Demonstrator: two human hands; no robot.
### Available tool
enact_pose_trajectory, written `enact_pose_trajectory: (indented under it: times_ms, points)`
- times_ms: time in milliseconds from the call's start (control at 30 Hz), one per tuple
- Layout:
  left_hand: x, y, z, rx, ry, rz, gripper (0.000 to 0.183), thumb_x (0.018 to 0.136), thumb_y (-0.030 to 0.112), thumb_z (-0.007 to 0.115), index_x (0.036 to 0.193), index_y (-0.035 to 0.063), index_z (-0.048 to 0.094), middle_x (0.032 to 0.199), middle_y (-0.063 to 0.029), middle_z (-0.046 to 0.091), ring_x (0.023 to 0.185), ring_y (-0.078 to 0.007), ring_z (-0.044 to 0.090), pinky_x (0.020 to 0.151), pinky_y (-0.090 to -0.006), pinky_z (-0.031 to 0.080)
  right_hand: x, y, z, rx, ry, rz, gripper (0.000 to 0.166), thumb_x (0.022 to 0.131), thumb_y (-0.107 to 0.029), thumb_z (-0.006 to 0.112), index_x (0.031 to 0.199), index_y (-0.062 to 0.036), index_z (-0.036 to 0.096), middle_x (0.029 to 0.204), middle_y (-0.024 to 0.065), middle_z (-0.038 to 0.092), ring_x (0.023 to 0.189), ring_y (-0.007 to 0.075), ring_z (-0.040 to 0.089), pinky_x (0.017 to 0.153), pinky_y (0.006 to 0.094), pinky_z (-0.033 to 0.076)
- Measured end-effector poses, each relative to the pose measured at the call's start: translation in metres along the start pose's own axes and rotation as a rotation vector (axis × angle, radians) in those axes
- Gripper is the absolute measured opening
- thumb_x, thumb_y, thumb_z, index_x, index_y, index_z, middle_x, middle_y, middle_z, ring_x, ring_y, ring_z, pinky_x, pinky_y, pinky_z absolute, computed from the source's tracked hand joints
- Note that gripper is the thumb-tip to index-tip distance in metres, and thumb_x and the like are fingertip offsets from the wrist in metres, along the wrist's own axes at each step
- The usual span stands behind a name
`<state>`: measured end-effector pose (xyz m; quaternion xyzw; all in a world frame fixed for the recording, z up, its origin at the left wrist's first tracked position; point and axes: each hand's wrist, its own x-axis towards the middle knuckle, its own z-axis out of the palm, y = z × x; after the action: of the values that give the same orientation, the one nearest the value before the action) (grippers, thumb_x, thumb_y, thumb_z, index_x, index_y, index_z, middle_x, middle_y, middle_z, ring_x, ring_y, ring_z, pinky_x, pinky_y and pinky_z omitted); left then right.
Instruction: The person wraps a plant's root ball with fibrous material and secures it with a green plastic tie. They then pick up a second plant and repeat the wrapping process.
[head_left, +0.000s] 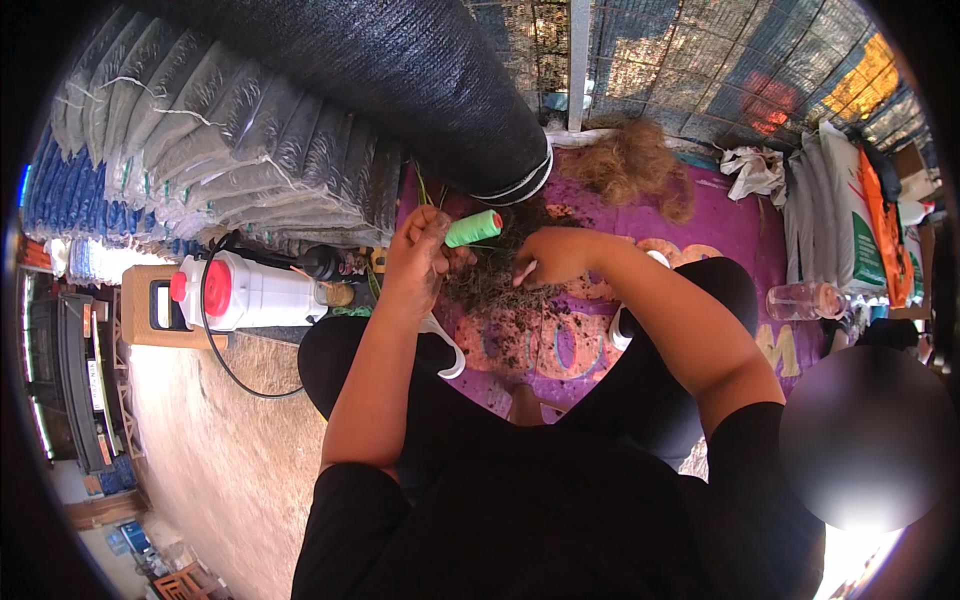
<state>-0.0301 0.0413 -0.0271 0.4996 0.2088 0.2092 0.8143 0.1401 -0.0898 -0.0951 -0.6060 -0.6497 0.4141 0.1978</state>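
My left hand (421, 262) grips a spool of light green thread (471, 229) with a red end, which sticks out towards the right. Long green leaves (421, 184) rise just behind this hand. To the right, my right hand (551, 259) bends down with curled fingers at a dark, tangled mass of roots and fibre (487, 289). Its fingertips are partly hidden, so I cannot tell whether they pinch anything. Crumbs of dark soil (517, 334) lie scattered on a purple printed sheet (731, 247) between my knees.
A big roll of black netting (420, 82) slants overhead beside stacked plastic bags (225, 165). Brown coconut fibre (637, 169) lies by the mesh fence (675, 67). A white container with red caps (255, 292) stands left, a clear plastic bottle (802, 301) right.
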Motion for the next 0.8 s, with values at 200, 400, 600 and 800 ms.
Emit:
enact_pose_trajectory:
  times_ms: [200,400,600,800]
  points:
    - [0.000,-0.001,-0.006,0.358,-0.138,-0.122,0.012,0.087,0.014,0.055,0.086,0.0031,0.051,0.073,-0.0052,0.056,0.063,-0.0121,0.058,0.054,-0.0229,0.044,0.006,0.026,-0.024,-0.304,0.201,0.356,0.028,0.074,-0.019,0.056,0.099,-0.0092,0.064,0.098,0.0164,0.062,0.093,0.0327,0.059,0.078,0.0420,0.047]
    - [0.003,-0.048,-0.018,0.878,-0.359,-0.224,0.013,0.081,0.010,0.061,0.090,0.0039,0.054,0.079,-0.0050,0.058,0.074,-0.0125,0.058,0.061,-0.0277,0.046,-0.037,-0.007,-0.067,-0.338,0.469,0.222,0.033,0.075,-0.014,0.053,0.107,-0.0051,0.058,0.095,0.0176,0.062,0.092,0.0337,0.059,0.078,0.0418,0.047]
    - [-0.004,-0.143,-0.031,0.975,-0.612,-0.480,0.023,0.075,0.015,0.067,0.093,0.0050,0.057,0.083,-0.0060,0.061,0.076,-0.0131,0.058,0.065,-0.0280,0.045,-0.089,-0.070,-0.099,-0.044,0.508,0.063,0.034,0.077,-0.008,0.054,0.110,-0.0034,0.056,0.091,0.0176,0.063,0.087,0.0284,0.062,0.076,0.0347,0.047]
    - [-0.014,-0.256,-0.069,1.208,-0.697,-0.625,0.028,0.071,0.019,0.067,0.093,0.0035,0.060,0.085,-0.0124,0.064,0.078,-0.0204,0.062,0.068,-0.0319,0.048,-0.098,-0.050,-0.103,-0.161,0.609,-0.016,0.033,0.076,-0.010,0.055,0.108,-0.0018,0.056,0.087,0.0175,0.063,0.085,0.0314,0.061,0.074,0.0372,0.047]
